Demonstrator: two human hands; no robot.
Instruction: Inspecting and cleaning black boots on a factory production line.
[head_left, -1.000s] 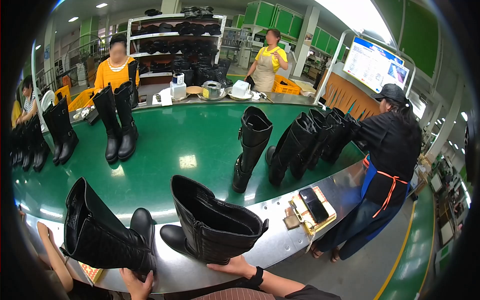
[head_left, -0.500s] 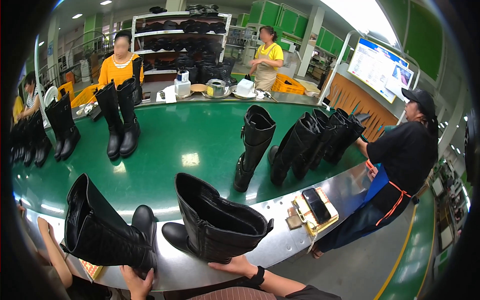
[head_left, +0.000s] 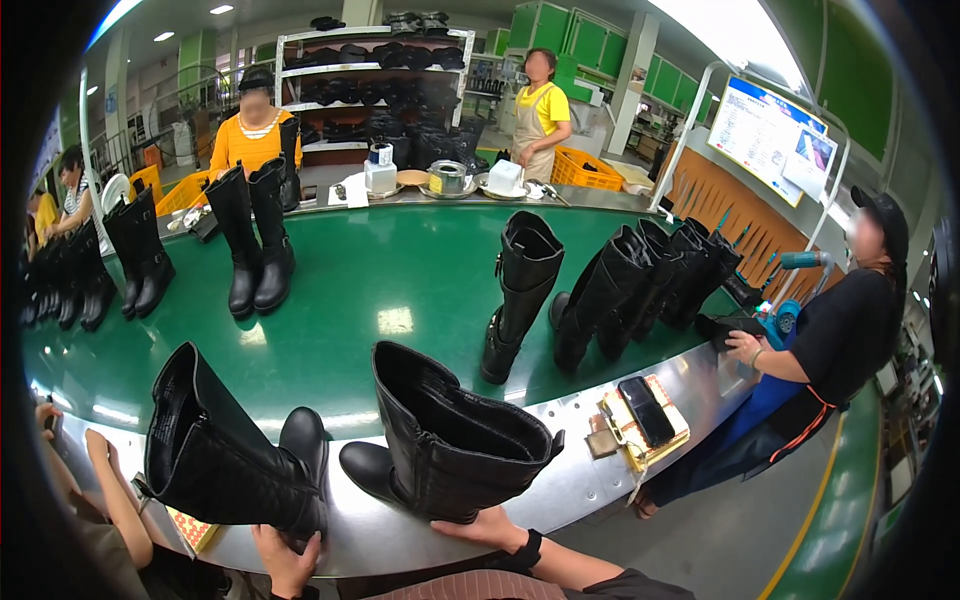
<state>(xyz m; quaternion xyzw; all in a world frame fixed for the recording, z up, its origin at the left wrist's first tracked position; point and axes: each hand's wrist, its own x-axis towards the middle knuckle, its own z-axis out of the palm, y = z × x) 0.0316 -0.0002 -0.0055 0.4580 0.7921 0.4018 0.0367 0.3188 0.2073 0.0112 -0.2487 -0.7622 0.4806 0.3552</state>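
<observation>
Two tall black leather boots stand on the metal edge of the bench in front of me, both with their shafts open at the top. My left hand (head_left: pixel 287 560) grips the left boot (head_left: pixel 225 475) low at the heel, thumb against its back. The heel of the right boot (head_left: pixel 450 465) rests against my right hand (head_left: pixel 483 530), whose fingers curl around it from below and are partly hidden. A zip runs up the near side of the right boot's shaft, and its toe points left.
More black boots (head_left: pixel 525 290) stand on the green belt (head_left: pixel 350 280), right and far left. On the metal edge (head_left: pixel 560 500) to the right lies a phone (head_left: pixel 646 412) on a pad. A co-worker (head_left: pixel 835 330) stands at right; others are beyond the belt and at far left.
Both hands keep their hold on the boots, which look unmoved on the bench. The view has shifted slightly. The co-worker at right has turned, with a hand now showing at a dark piece.
</observation>
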